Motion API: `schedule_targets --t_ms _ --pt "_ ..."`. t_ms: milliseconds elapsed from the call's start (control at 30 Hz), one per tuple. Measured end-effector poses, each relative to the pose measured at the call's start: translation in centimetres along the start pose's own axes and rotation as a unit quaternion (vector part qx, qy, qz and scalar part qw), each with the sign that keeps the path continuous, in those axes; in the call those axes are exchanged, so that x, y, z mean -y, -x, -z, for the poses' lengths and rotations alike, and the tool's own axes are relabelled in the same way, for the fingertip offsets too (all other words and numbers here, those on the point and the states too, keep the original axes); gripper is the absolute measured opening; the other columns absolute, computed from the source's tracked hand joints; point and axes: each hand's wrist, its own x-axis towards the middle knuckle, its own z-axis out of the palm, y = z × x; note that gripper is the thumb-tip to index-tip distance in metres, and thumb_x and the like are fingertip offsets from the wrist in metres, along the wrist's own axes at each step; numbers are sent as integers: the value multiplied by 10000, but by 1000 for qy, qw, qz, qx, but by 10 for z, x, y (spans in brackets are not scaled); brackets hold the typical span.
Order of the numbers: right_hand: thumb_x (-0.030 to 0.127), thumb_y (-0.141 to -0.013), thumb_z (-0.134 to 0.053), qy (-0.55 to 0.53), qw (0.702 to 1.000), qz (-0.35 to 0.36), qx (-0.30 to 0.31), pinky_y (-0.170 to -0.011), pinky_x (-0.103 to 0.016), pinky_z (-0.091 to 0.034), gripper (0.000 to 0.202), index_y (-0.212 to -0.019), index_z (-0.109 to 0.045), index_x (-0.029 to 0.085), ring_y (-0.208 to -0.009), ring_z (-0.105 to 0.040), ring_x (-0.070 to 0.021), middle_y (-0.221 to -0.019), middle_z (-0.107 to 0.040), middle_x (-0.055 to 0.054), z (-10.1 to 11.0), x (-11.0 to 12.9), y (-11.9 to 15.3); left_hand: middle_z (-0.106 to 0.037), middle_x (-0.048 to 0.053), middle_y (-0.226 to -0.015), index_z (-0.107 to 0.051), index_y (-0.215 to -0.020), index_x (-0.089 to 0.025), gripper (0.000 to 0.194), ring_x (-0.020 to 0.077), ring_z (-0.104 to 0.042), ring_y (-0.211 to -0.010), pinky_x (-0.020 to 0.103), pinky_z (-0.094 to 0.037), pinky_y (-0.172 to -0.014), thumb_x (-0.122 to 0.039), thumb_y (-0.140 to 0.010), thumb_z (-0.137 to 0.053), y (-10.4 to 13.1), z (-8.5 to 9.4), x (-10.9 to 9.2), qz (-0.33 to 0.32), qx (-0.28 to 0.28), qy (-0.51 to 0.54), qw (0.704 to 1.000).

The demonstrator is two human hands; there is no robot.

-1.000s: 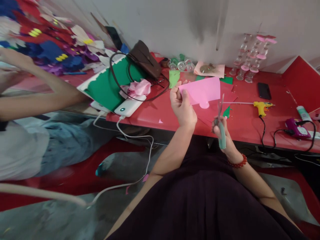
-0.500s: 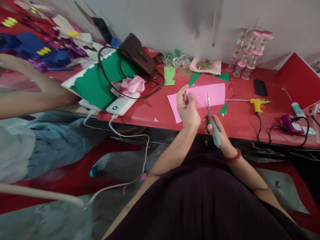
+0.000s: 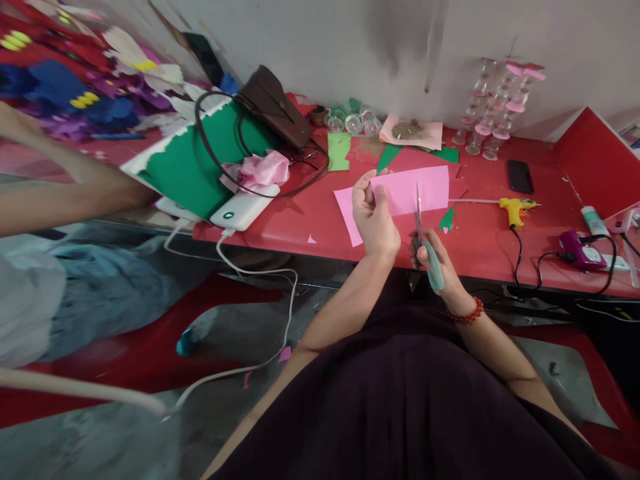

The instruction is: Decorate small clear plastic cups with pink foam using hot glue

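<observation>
My left hand (image 3: 375,217) pinches the left end of a pink paper strip (image 3: 433,185), held up over the red table. Scissors (image 3: 431,263) with pale green handles are gripped in my right hand (image 3: 443,260), which has a red bead bracelet at the wrist. Their blades point away from me and lie across the strip right of its middle. How deep any cut runs I cannot tell. Under and beside my left hand, another piece of pink paper (image 3: 349,217) lies on the table.
On the red table (image 3: 280,233) are a yellow glue gun (image 3: 514,211), a dark phone (image 3: 520,176), green paper scraps (image 3: 447,218) and a white power bank (image 3: 245,208). A brown bag (image 3: 275,107) stands behind. At left, another person's arm (image 3: 75,193) reaches in. White cables (image 3: 293,300) hang below the edge.
The scissors and my right hand have shifted very slightly right, with the blades a little more upright on the strip. My left hand keeps its hold on the paper.
</observation>
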Motion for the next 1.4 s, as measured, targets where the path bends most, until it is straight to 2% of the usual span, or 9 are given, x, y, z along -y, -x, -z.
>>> schedule_targets --t_ms 367,600,767,933,1200,1400 --pt "761 -799 -774 2 1000 -2 1 -581 -278 -404 608 -1126 -556 297 -648 -462 -127 -792 -523 42 0 0 0 -703 74 -1441 -617 -1329 -286 375 231 -580 -1474 445 -435 -1276 -473 -1011 -684 -1 -1 0 12 -8 -23 1000" --pt "713 -812 -784 -5 1000 -5 3 -575 -277 -431 563 -1127 -570 299 -644 -482 -119 -807 -547 40 1 0 0 -723 66 -1402 -630 -1285 -270 302 213 -624 -1425 407 -457 -1256 -422 -1027 -671 0 -2 -1 31 -19 -20 999" --pt "686 -780 -830 -31 999 -22 -11 -526 -252 -370 565 -1083 -585 277 -584 -423 -89 -744 -532 64 -1 3 0 -718 67 -1404 -621 -1293 -268 308 207 -633 -1412 407 -453 -1255 -423 -1031 -665 0 -3 0 32 -22 -15 999" --pt "668 -765 -848 -23 999 -33 -22 -445 -235 -302 554 -1054 -586 275 -499 -336 -64 -669 -438 99 -2 3 0 -698 83 -1438 -619 -1322 -268 371 220 -606 -1443 409 -436 -1265 -462 -1013 -685 -1 -1 2 21 -20 -36 999" --pt "555 -716 -911 -15 996 -71 -50 -428 -230 -308 529 -1026 -612 247 -446 -389 -60 -593 -455 120 -3 4 1 -677 89 -1478 -617 -1299 -269 325 206 -636 -1395 397 -455 -1242 -451 -1032 -650 -1 4 11 16 -16 -43 999" --pt "575 -728 -890 39 995 -47 -81 -460 -239 -276 510 -1021 -638 242 -495 -357 -72 -595 -419 112 0 3 2 -684 87 -1453 -616 -1274 -257 314 226 -623 -1414 412 -443 -1253 -447 -1027 -655 0 7 12 19 -12 -41 999"
